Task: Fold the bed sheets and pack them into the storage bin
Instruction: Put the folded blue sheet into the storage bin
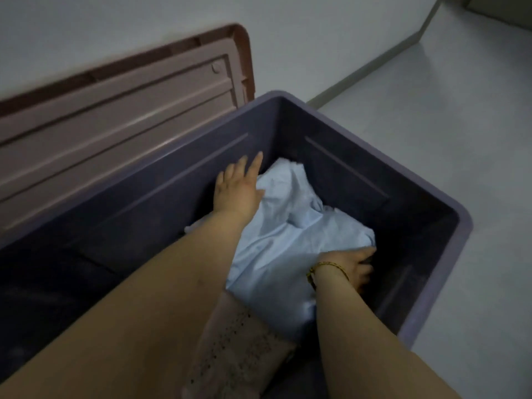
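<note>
A pale blue bed sheet [283, 234] lies bundled inside a deep grey-purple storage bin [440, 197]. Both my arms reach down into the bin. My left hand [239, 188] is at the sheet's far left edge with its fingers straight, resting on the cloth near the bin's back wall. At the sheet's right edge, my right hand [349, 264], with a gold bracelet at the wrist, has its fingers curled around the cloth; the fingertips are hidden in the dark beside the sheet.
The bin's pinkish-brown lid [121, 116] leans against the white wall behind the bin. Pale floor [431, 96] stretches to the right with a skirting board along the wall. A patterned pink cloth [239, 347] hangs between my arms.
</note>
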Motion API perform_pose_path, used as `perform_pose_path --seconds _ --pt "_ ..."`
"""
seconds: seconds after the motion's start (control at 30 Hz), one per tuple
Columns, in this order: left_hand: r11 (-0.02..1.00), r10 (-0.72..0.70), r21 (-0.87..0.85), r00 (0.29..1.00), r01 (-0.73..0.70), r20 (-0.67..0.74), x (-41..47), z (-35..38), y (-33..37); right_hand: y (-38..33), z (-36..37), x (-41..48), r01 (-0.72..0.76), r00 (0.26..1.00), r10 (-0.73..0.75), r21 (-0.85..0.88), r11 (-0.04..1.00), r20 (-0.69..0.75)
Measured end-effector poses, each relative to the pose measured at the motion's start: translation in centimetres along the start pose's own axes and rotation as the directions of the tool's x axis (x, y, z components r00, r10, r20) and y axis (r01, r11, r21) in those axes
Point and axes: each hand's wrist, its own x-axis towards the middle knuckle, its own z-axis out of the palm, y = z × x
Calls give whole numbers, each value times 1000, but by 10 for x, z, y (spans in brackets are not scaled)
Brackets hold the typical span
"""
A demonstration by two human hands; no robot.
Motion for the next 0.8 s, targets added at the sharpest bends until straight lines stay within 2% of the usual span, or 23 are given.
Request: perform_pose_path --seconds 0.07,0.13,0.2,0.27,0.37,0.47,0.5,0.57,0.8 --pt "985 110 126 993 -115 46 -4 33 -2 -2 12 8 186 977 -208 -296 937 -44" --pt "949 162 236 965 -210 204 -6 64 -13 -6 27 18 411 901 -426 -465 784 77" --pt "954 93 247 954 -167 285 1 94 -33 1 43 30 505 854 -475 -558 658 213" --pt "972 38 215 960 -101 277 8 118 -51 18 63 45 497 861 -429 -629 598 273" --pt "977 13 197 952 -77 305 23 156 -59 42 97 74 444 886 -410 -660 606 219" --pt "971 4 225 954 -75 301 34 170 -55 53 117 88 473 826 -558 -642 603 85" --pt "969 -7 237 950 -70 312 36 171 -55 54 122 90 487 815 -577 -607 628 58" --pt "967 -19 247 946 -65 325 38 171 -54 56 129 93 509 774 -632 -605 612 13" --pt "976 -22 211 933 -58 359 43 173 -53 58 133 98 509 787 -614 -617 600 53"
